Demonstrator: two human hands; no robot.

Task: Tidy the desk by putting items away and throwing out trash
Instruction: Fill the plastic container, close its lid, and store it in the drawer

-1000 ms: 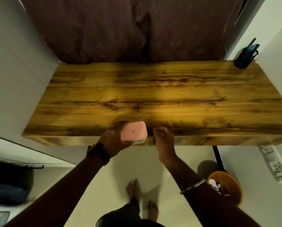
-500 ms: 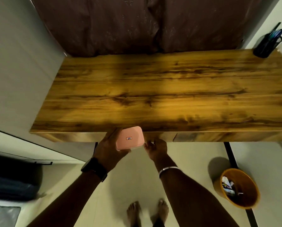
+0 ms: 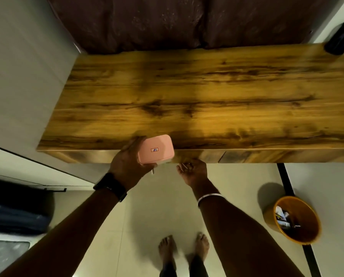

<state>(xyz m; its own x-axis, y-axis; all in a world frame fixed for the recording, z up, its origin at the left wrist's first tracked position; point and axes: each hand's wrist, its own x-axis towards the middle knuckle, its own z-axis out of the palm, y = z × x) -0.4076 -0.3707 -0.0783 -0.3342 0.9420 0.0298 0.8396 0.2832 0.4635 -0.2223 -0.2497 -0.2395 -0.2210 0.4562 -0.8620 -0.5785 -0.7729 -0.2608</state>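
you are holding the pink box in your left hand, fingers wrapped round it, at the desk front edge. your right hand is hanging half-open, empty, below the drawer front. the desktop is showing only the pen holder; stowing the box appears left.

The only marking in view is a small rectangular sticker on the lid of the pink box (the one gripped in the left hand at the front edge of the worktop). It has a red border and a dark blue mark inside, too small to read.
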